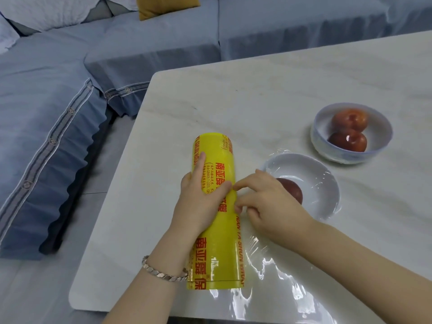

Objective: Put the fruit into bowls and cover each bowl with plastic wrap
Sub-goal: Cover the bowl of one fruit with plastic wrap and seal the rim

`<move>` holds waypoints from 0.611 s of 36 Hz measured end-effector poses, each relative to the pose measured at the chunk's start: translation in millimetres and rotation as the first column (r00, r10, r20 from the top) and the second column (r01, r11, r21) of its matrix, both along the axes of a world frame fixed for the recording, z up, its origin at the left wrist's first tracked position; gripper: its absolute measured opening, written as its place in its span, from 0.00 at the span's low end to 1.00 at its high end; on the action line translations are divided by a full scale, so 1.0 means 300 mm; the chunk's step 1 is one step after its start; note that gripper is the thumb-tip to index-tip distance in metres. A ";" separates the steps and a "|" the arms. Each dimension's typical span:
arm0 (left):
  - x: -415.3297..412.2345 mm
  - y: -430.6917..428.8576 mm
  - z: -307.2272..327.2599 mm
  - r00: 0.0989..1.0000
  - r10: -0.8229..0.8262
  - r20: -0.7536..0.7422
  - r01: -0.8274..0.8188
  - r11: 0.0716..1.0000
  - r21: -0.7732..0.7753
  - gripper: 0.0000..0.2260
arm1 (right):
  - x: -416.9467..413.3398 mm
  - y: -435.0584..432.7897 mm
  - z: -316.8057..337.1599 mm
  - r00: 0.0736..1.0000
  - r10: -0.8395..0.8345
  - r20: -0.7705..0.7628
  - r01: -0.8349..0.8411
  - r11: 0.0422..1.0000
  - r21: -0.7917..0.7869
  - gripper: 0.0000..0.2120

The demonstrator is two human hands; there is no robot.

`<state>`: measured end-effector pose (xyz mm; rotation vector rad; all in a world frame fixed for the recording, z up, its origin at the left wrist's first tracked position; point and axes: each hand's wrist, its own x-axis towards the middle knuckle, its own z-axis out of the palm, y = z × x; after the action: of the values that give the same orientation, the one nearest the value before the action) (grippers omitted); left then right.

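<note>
A large yellow roll of plastic wrap (215, 218) lies lengthwise on the white marble table (268, 90). My left hand (201, 197) presses down on the roll's top. My right hand (268, 202) pinches the clear film at the roll's right edge. A loose sheet of film (275, 272) stretches from the roll to the right, over a shallow white bowl (320, 181) that holds one red fruit (293, 189), partly hidden by my right hand. Farther right stands a deeper bowl (327, 146) with two red fruits (348, 129), covered with wrap.
A blue sofa (70, 101) runs along the table's left and far sides, with a yellow cushion (161, 5) at the back. The table's near-left corner is rounded. Grey floor (42, 288) shows at the lower left.
</note>
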<state>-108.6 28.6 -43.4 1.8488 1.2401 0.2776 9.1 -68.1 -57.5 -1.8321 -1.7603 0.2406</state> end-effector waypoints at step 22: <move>-0.004 0.006 -0.017 0.999 0.025 0.038 -0.026 1.000 0.006 0.36 | -0.053 -0.074 0.079 0.991 0.113 0.073 -0.080 0.932 -0.352 0.17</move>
<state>-109.6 30.4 -48.6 1.8261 1.2389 0.3291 -6.8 -90.3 -33.9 -2.0282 -1.9755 0.5467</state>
